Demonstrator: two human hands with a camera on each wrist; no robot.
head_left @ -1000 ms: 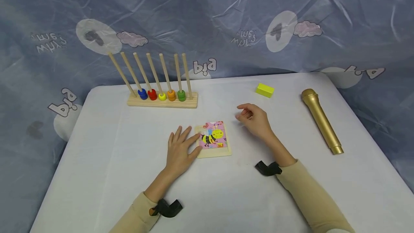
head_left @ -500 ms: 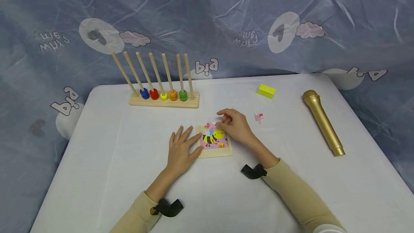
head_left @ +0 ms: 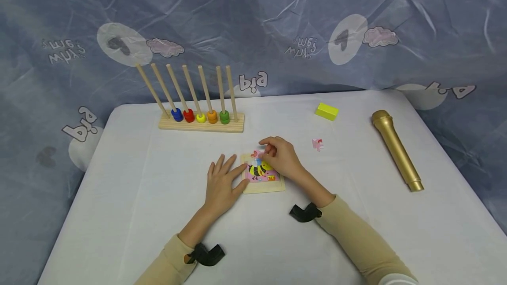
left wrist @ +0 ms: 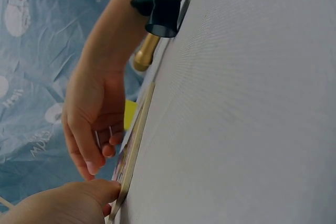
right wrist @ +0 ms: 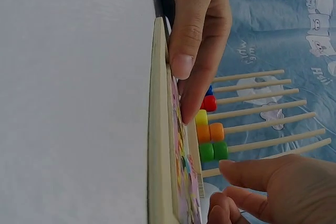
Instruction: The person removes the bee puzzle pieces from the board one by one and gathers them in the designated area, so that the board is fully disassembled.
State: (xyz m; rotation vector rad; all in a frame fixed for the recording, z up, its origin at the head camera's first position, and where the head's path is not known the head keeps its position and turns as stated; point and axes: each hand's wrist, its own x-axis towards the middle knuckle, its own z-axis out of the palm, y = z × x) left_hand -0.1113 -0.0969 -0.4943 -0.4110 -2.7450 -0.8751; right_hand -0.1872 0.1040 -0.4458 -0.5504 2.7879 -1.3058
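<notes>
A small square jigsaw puzzle [head_left: 257,173] with a bee picture lies in a pale wooden frame [head_left: 263,189] on the white table. My left hand [head_left: 223,186] rests at the frame's left side, fingers spread, with thumb and index finger on its edge. Over the puzzle's upper right part is my right hand [head_left: 282,157], its index finger reaching forward and the others curled. A bit of pink shows by its fingertips; I cannot tell whether they pinch a piece. One loose pink puzzle piece [head_left: 317,144] lies to the right of that hand.
A wooden bead abacus [head_left: 202,126] with upright rods and coloured beads stands at the back left. Behind the right hand lies a yellow block [head_left: 326,111]. A gold microphone [head_left: 397,151] lies at the right side. A patterned cloth [head_left: 253,34] hangs behind the table.
My right hand has moved left from beside the puzzle to over its upper right part, uncovering the loose pink piece on the table. My left hand stays on the frame.
</notes>
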